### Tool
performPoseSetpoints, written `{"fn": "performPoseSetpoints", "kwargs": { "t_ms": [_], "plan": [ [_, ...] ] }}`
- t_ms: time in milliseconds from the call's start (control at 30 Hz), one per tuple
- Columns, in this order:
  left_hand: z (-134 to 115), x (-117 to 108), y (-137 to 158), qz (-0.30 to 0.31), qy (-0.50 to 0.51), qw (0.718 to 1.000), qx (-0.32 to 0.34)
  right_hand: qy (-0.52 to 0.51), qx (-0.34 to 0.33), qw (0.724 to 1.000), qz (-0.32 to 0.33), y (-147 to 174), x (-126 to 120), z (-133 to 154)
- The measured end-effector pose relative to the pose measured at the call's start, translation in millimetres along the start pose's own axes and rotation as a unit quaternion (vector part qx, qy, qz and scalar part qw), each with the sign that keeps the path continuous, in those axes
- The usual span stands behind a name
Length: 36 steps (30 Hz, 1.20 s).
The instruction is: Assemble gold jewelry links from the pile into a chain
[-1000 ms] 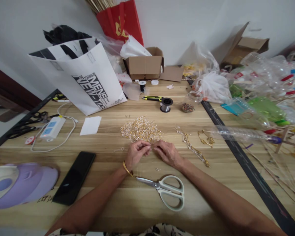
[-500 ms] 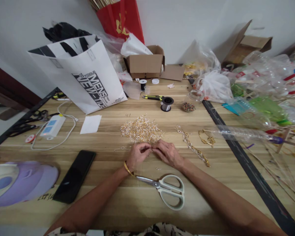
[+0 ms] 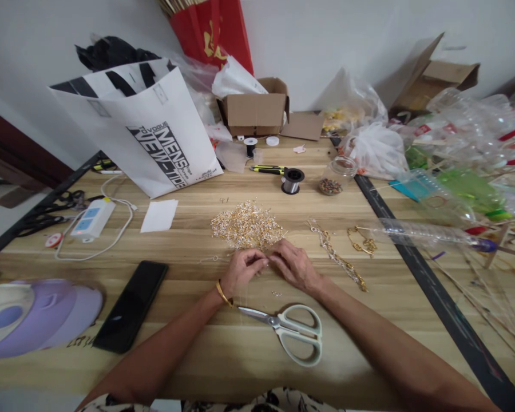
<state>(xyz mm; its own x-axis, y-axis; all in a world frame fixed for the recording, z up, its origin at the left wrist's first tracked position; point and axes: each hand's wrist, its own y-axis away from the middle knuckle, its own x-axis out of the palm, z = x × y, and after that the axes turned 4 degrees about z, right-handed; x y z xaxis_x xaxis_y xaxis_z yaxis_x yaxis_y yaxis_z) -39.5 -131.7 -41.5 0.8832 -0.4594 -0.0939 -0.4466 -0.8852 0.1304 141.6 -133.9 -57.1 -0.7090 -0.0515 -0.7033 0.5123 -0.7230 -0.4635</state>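
Note:
My left hand (image 3: 245, 270) and my right hand (image 3: 295, 264) meet over the wooden table, thumbs and fingertips pinched close together. Something tiny sits between them, too small to make out; a fine clear thread seems to hang below the left hand. Just beyond my fingers lies a pile of small gold and silver beads (image 3: 248, 224). A few loose beads (image 3: 276, 293) rest nearer to me. Scissors with pale handles (image 3: 300, 335) lie between my forearms, blades pointing left. Right of my hands is a strand of gold and silver beadwork (image 3: 339, 257).
Behind the pile are a wire spool (image 3: 292, 181), a yellow-black cutter (image 3: 268, 170) and a glass jar of beads (image 3: 335, 177). A black phone (image 3: 132, 306) and a power strip (image 3: 93, 220) lie left. A white paper bag (image 3: 141, 131) stands back left; plastic bottles (image 3: 467, 131) crowd the right.
My right hand's fingertips have shifted slightly up and away from the left hand's. The left hand stays nearly in place, and the things on the table have not moved.

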Motion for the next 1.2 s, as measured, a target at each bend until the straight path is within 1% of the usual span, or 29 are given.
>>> {"fn": "performPoseSetpoints", "kwargs": {
  "t_ms": [133,200,233,300,367,433,567,667,900,1100,1200],
  "plan": [
    [-2.6,-0.8,-1.4,-0.018,0.05,0.999,-0.013,-0.004,0.023,0.993,-0.113,0.9,-1.3,0.6],
    [-3.1,-1.2,-2.0,-0.022,0.056,0.998,-0.014,0.015,0.005,0.992,-0.126,2.0,-1.2,0.0],
    [-3.1,-1.4,-2.2,-0.023,0.057,0.998,-0.013,0.031,-0.009,0.993,-0.114,2.7,-1.1,-0.4],
    [-3.1,-1.7,-2.5,-0.023,0.058,0.998,-0.011,0.063,-0.03,0.995,-0.065,3.7,-0.5,-0.9],
    [-3.2,-1.8,-2.5,-0.02,0.06,0.998,-0.01,0.089,-0.029,0.995,-0.02,4.3,0.2,-0.9],
    [-3.8,-1.6,-2.4,-0.017,0.061,0.998,-0.01,0.102,-0.015,0.995,0.0,4.1,0.9,-0.8],
    [-5.6,-1.0,-1.7,-0.016,0.052,0.998,-0.01,0.091,0.01,0.996,0.01,3.1,1.7,-1.2],
    [-5.6,-0.5,-1.7,-0.019,0.051,0.998,-0.01,0.085,0.014,0.996,0.008,2.8,1.3,-1.8],
    [-3.3,-0.7,-3.3,-0.034,0.062,0.997,-0.009,0.041,-0.02,0.999,0.025,4.8,1.4,-4.4],
    [-3.1,-3.1,-4.4,-0.034,0.077,0.996,-0.009,0.065,-0.037,0.995,0.063,5.7,2.6,-4.0],
    [-2.9,-3.8,-4.9,-0.046,0.084,0.995,-0.012,0.073,-0.046,0.994,0.066,4.9,1.6,-2.6]
  ]
}}
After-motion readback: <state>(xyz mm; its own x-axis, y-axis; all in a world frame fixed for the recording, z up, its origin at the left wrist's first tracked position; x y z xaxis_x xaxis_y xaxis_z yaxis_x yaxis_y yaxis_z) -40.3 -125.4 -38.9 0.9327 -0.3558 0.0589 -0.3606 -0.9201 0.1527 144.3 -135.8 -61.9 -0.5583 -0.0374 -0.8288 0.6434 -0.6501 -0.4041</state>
